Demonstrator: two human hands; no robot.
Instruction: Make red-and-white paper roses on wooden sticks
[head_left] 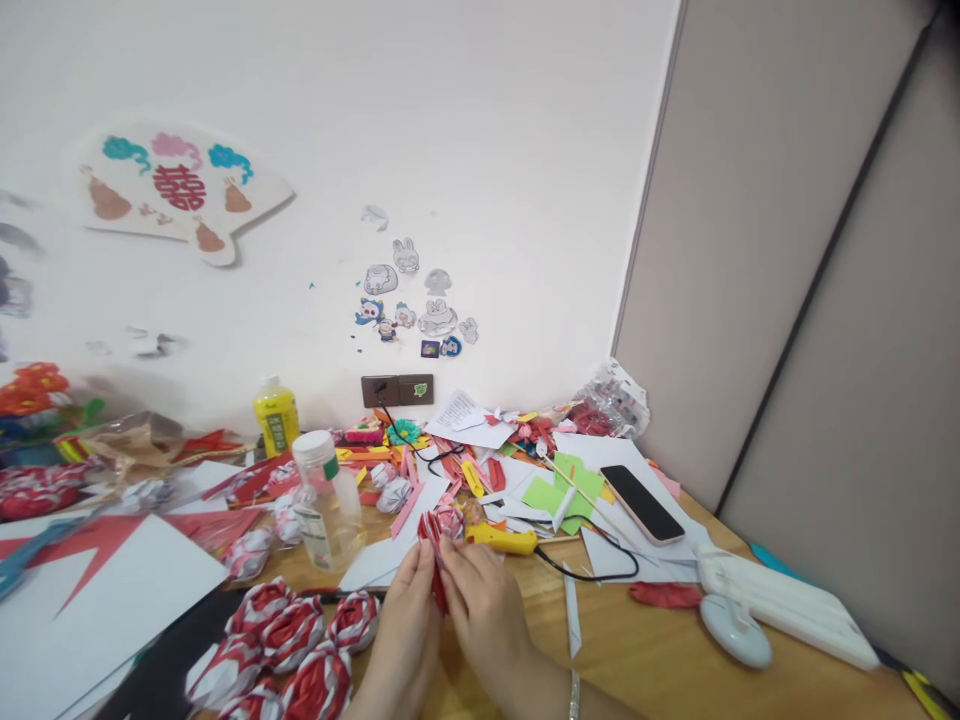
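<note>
Between my two hands is a folded piece of red paper (439, 590), with white edges showing at its top. My left hand (409, 605) pinches it from the left. On the other side, the fingers of my right hand (480, 590) are closed on the same paper. Just behind my fingertips lie a pink-and-white crumpled paper flower (451, 520) and a yellow glue gun (501, 540) with a black cord. Several rolled red-and-white paper roses (292, 632) sit to the left of my left hand.
A clear jar (328, 510) with a white lid and a yellow bottle (275, 415) stand at the back left. Paper scraps cover the table's rear. At right lie a phone (642, 503), a mouse (735, 630) and a white power strip (784, 605). Blue scissors (30, 560) rest far left.
</note>
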